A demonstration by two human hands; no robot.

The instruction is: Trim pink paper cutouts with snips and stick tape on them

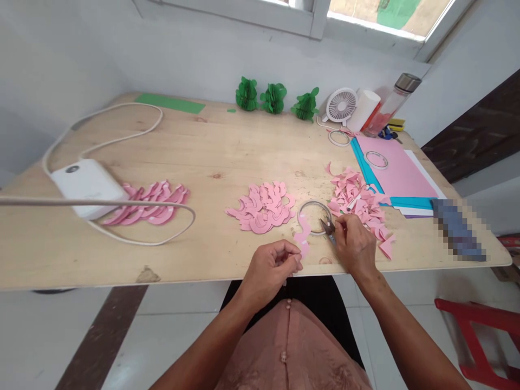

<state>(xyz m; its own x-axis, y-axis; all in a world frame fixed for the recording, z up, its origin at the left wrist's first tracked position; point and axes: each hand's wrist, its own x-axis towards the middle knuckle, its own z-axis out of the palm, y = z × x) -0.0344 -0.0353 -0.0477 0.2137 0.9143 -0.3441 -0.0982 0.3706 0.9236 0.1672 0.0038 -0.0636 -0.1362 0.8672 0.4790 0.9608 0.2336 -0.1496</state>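
My left hand (270,271) is closed, thumb and fingers pinching the lower end of a wavy pink paper strip (301,236) that has small whitish patches on it. In my right hand (356,245) is a small pair of scissors (328,226), its blades pointing up and left beside the strip. The blade tips lie over a roll of tape (301,207) flat on the table; the strip's upper end overlaps the roll's left side. Left of the strip is a pile of curved pink paper cutouts (266,208). Pink paper scraps (359,197) lie heaped just beyond my right hand.
A white power strip (87,187) with a looping cable sits at left, beside more pink cutouts (156,203). Green paper figures (274,98) stand at the back. Further right are a small fan (342,105), a bottle (392,105) and pink sheets (400,168).
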